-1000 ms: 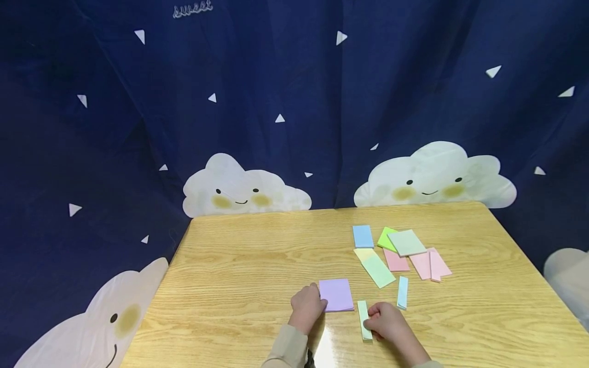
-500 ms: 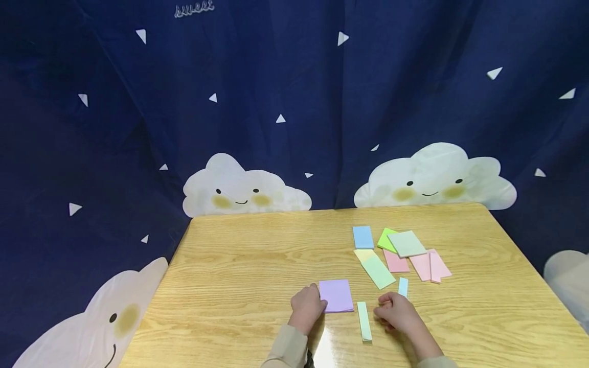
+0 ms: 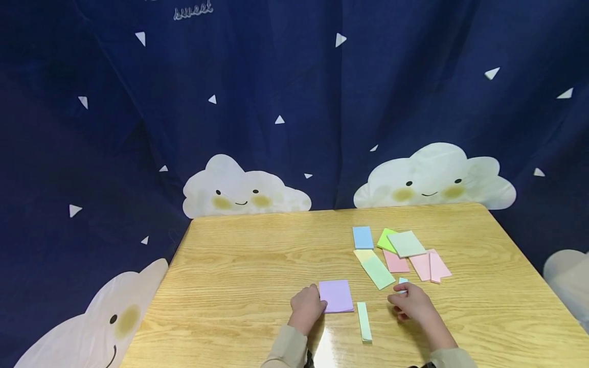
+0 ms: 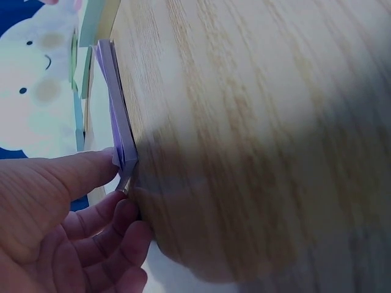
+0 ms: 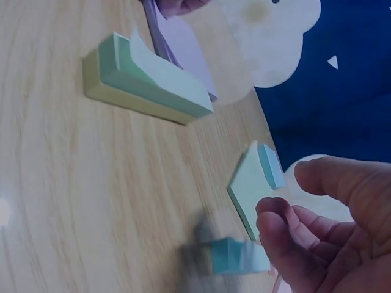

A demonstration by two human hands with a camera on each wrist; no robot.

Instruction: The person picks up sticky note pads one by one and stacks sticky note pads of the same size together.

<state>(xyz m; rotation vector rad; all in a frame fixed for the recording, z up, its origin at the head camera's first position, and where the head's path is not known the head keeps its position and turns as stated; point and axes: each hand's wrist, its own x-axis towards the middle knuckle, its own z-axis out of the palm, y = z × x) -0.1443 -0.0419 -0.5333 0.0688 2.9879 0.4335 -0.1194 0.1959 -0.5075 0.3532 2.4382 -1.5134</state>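
Observation:
A square purple sticky note pad (image 3: pixel 336 296) lies on the table, and my left hand (image 3: pixel 307 308) pinches its near left corner between thumb and fingers. In the left wrist view that pad (image 4: pixel 116 101) shows edge-on, its layers slightly parted. My right hand (image 3: pixel 414 302) hovers over a narrow light blue sticky note pad (image 3: pixel 403 280), covering most of it in the head view. The right wrist view shows a gap between thumb and fingers, with the light blue pad (image 5: pixel 239 256) below them. A narrow pale green pad (image 3: pixel 364 323) stands apart between both hands, its top sheet lifting at one end.
Farther back are a blue pad (image 3: pixel 362 238), a long green-and-yellow pad (image 3: pixel 378 271), a lime pad (image 3: pixel 386 240), a grey-green square pad (image 3: pixel 407 244) and several pink pads (image 3: pixel 421 266). A dark blue curtain (image 3: pixel 294 102) with clouds hangs behind the wooden table (image 3: pixel 239 255).
My right hand has let go of the narrow pale green pad and moved right and away from me to the light blue pad. The left hand stays at the purple pad.

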